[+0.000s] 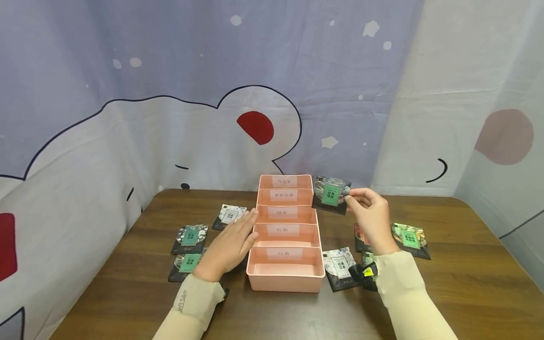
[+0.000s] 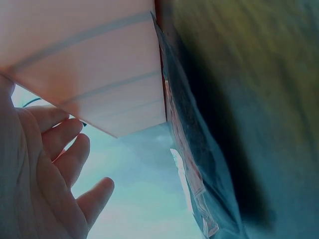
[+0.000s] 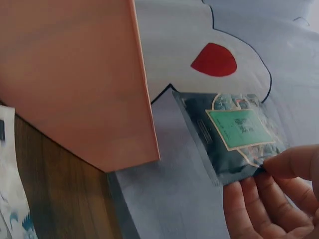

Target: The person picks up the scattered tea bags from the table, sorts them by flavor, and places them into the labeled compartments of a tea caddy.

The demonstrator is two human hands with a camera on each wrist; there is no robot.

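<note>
A pink organizer box (image 1: 285,283) with several labelled compartments stands mid-table. My right hand (image 1: 370,212) pinches a dark tea sachet (image 1: 325,200) with a green label by its edge, raised beside the box's far right end. In the right wrist view the thumb and fingers grip the corner of that sachet (image 3: 239,137), apart from the box wall (image 3: 75,89). My left hand (image 1: 229,243) rests against the box's left rim with its fingers extended and holds nothing. The left wrist view shows those fingers (image 2: 70,154) along the rim.
To the left lie a white-labelled sachet (image 1: 230,215) and green-labelled sachets (image 1: 190,238). Right of the box are a white sachet (image 1: 340,268), a red one (image 1: 361,238) and a green-yellow one (image 1: 410,240). A patterned curtain (image 1: 204,141) hangs behind the wooden table (image 1: 127,283).
</note>
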